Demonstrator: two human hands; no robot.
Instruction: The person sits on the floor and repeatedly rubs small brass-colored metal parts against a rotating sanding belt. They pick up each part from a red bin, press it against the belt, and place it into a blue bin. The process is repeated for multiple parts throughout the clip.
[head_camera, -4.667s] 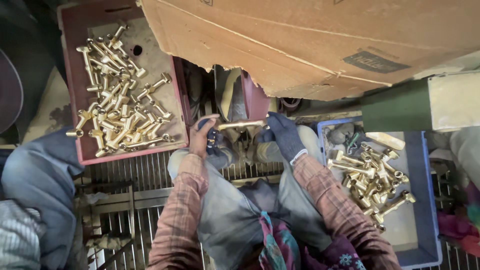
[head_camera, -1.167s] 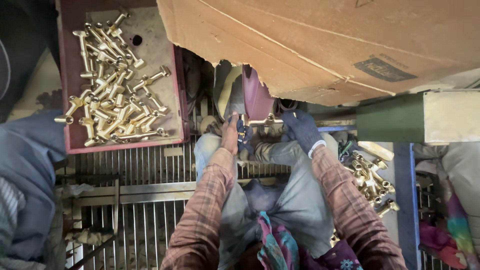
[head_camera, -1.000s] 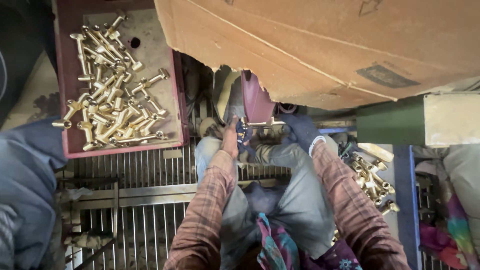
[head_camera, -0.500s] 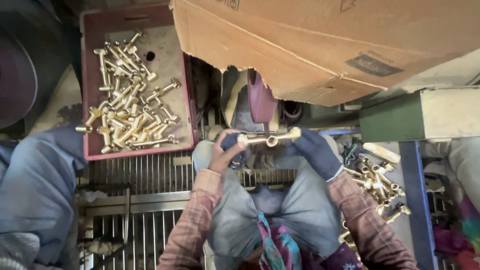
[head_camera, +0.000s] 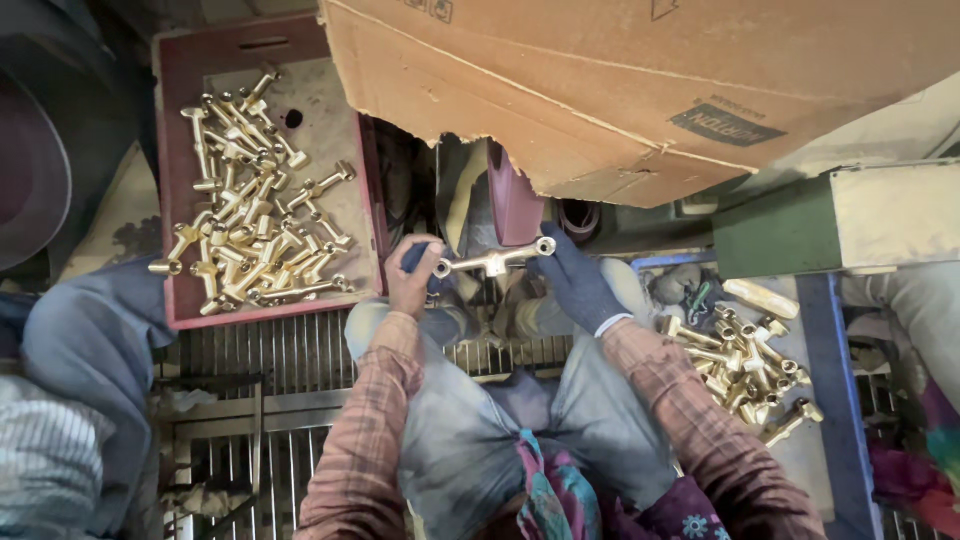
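Observation:
A long brass fitting (head_camera: 492, 261) lies level between my two hands, above my knees. My left hand (head_camera: 414, 279) grips its left end, with a bit of blue cloth at the fingers. On its right end closes my right hand (head_camera: 577, 281), which wears a dark blue glove. Just behind the fitting stands a dark red grinding wheel (head_camera: 514, 201), half hidden under a big cardboard box (head_camera: 640, 80). The fitting is apart from the wheel.
A red crate (head_camera: 177, 180) at the left holds several brass fittings (head_camera: 250, 215). A blue tray (head_camera: 840, 380) at the right holds more brass fittings (head_camera: 745, 360). A green machine housing (head_camera: 830, 215) sits right of the wheel. Another person's leg (head_camera: 90, 350) is at the left. Metal grating (head_camera: 270, 400) lies below.
Over the frames my hands carried the fitting up to the wheel under the box and have drawn it back toward me; both hands keep their grip.

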